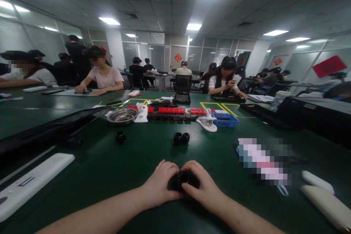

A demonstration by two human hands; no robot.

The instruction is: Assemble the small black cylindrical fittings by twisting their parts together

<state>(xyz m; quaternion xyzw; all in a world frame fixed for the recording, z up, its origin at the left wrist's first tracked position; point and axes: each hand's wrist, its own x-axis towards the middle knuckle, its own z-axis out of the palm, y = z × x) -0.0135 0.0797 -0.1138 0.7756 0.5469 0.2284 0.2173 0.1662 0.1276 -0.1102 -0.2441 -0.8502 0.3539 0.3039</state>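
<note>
Between my two hands, low over the green table, is a small black ring-shaped part (184, 177) with a round hole facing up toward me. My left hand (160, 182) curls round its left side, thumb below and fingers above. From the right, the thumb and forefinger of my right hand (202, 184) close on the same part. Its underside and outer wall are mostly hidden by my fingers. Farther forward, two similar glossy black parts stand side by side, a left one (177, 138) and a right one (186, 138). Another black part (120, 138) stands alone to the left.
Across the middle lie a metal bowl (122, 116) with small pieces, red strips (172, 110), a white clamp (207, 121) and a blue tray (231, 121). A white power strip (35, 181) lies left, a pouch (263, 161) right. Other people sit at tables beyond.
</note>
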